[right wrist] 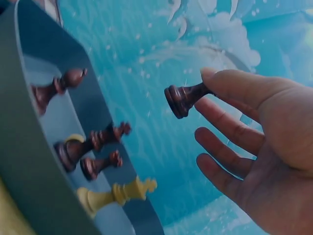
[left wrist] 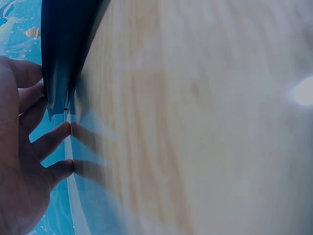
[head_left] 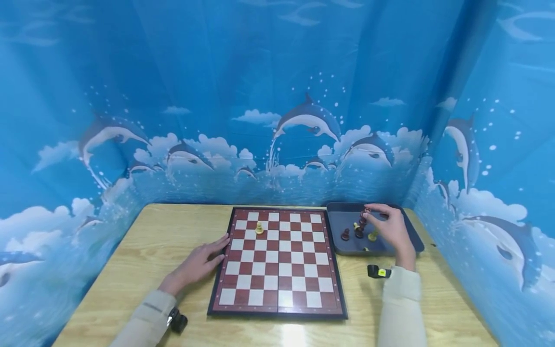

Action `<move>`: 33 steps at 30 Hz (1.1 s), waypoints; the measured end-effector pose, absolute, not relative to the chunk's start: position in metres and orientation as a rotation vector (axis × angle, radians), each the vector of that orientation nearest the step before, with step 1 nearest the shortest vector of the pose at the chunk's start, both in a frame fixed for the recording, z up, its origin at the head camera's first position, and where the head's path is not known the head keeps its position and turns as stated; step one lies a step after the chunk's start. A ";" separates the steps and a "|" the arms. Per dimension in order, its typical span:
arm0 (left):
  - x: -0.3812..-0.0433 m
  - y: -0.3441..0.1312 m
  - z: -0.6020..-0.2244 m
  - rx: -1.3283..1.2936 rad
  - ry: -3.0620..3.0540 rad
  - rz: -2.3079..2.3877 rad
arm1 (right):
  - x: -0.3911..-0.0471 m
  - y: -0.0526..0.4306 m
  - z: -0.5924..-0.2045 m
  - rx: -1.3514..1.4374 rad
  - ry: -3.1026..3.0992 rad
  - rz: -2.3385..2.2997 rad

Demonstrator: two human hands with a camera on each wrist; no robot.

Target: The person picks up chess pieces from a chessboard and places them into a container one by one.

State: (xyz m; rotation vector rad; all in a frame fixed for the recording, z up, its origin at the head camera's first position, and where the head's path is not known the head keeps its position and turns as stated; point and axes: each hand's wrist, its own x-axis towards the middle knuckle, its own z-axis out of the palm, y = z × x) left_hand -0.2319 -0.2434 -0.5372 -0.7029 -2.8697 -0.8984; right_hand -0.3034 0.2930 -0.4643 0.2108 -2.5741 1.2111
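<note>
My right hand (head_left: 392, 229) is over the grey tray (head_left: 409, 245), pinching a dark brown chess piece (right wrist: 181, 100) between thumb and fingertips. Its round base points away from the palm; the fingers hide its top. Below it in the tray stand a dark bishop (right wrist: 63, 85), a dark king (right wrist: 95, 142), a smaller dark piece (right wrist: 100, 165) and a cream king (right wrist: 120, 193). On the far left, my left hand (head_left: 197, 265) rests with extended fingers at the left edge of the chessboard (head_left: 277, 260). One cream chess piece (head_left: 259, 229) stands upright near the board's far left corner.
The light wooden table (head_left: 173, 231) carries the board, with the tray right beside its far right side. A blue dolphin-printed curtain (head_left: 243, 96) encloses the table at the back and sides. Black wrist cameras (head_left: 178, 321) stick out from both sleeves.
</note>
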 end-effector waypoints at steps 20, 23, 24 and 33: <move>-0.232 -0.242 -0.538 -0.682 -2.908 -0.901 | -0.305 0.328 -0.489 -0.049 -2.627 1.229; -0.232 -0.241 -0.537 -0.685 -2.900 -0.906 | -0.305 0.330 -0.491 -0.070 -2.621 1.230; -0.232 -0.240 -0.536 -0.687 -2.898 -0.907 | -0.305 0.331 -0.491 -0.071 -2.618 1.238; -0.231 -0.243 -0.540 -0.711 -2.871 -0.880 | -0.320 0.346 -0.521 -0.070 -2.564 1.237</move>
